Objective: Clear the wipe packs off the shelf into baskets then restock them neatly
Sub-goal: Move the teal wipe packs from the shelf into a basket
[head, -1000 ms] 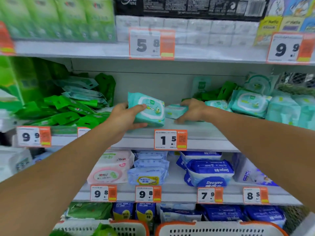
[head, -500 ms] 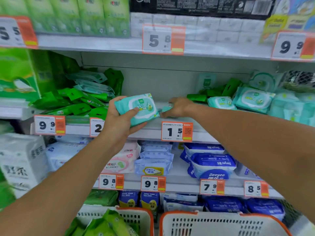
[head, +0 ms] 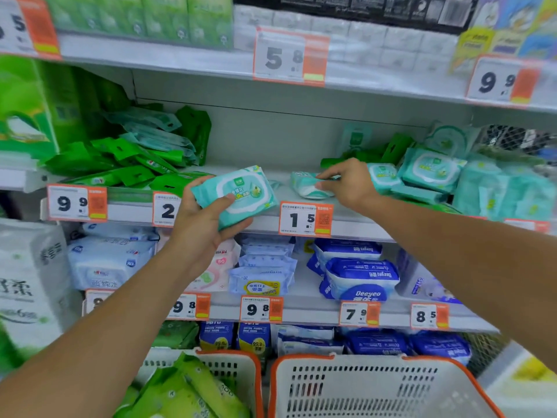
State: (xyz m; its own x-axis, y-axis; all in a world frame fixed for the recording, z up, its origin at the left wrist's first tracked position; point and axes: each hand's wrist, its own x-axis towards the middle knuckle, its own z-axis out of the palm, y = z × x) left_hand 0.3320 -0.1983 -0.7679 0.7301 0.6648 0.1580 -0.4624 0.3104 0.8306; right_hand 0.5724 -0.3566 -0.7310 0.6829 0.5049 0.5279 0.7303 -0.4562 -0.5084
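Note:
My left hand point(head: 200, 224) grips a teal wipe pack point(head: 241, 193) with a white lid, held just in front of the middle shelf's point(head: 271, 227) edge. Further right, my right hand point(head: 346, 184) pinches a small teal wipe pack point(head: 307, 187) lying on that shelf. More teal packs point(head: 431, 170) are piled on the shelf to the right, and green packs point(head: 126, 158) are heaped to the left. Two white baskets with orange rims stand below: the left basket point(head: 238, 366) holds green packs, the right basket point(head: 376, 387) shows no packs inside.
Price tags line the shelf edges, one reading 1.5 point(head: 306, 218) between my hands. Blue and white wipe packs point(head: 358, 276) fill the lower shelves. Boxed tissues stand on the top shelf point(head: 180, 58). A large white paper pack point(head: 27, 285) sits at far left.
My left hand has pulled the teal pack off the shelf, down and toward me. My right hand has moved from covering a small pack to pinching it. The view tilted down, showing the baskets.

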